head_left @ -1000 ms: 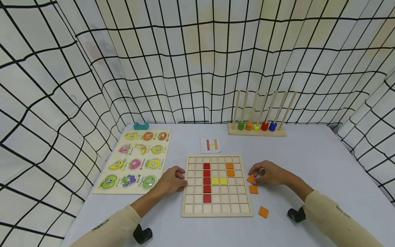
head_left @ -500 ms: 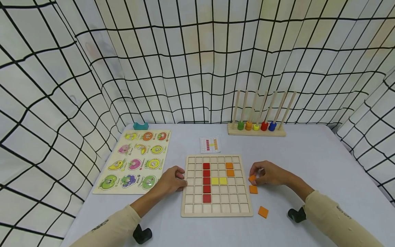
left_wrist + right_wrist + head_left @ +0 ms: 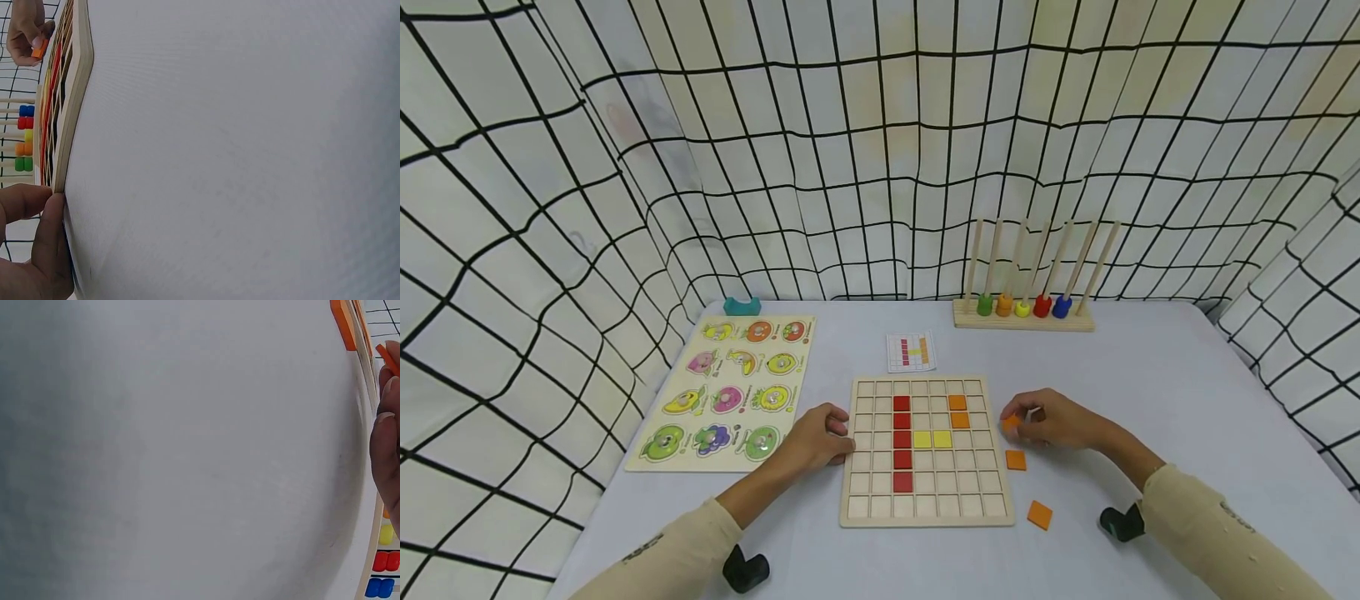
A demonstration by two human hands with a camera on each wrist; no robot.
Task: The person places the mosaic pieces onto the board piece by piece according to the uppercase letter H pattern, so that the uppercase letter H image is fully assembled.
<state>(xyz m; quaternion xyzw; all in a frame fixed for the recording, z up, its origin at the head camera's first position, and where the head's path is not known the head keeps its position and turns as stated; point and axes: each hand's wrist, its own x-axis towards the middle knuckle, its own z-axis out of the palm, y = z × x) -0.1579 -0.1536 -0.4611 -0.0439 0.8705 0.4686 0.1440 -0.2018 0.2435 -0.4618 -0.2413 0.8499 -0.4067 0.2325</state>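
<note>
A wooden grid board lies mid-table, with a column of several red tiles, two yellow tiles and two orange tiles set in its squares. At its left edge my left hand pinches the rim between thumb and finger, plain in the left wrist view. Just right of the board, my right hand holds an orange tile between its fingertips, raised off the cloth in the left wrist view. Two loose orange tiles, one nearer and one farther, lie below that hand.
Behind the board lies a printed pattern card. A fruit puzzle board is at the left, with a teal object behind it. A bead stand with upright pegs is at the back right. Black netting surrounds the table.
My right hand has lifted the orange tile slightly and turned it, staying beside the board. My left hand keeps its place on the board's edge.
</note>
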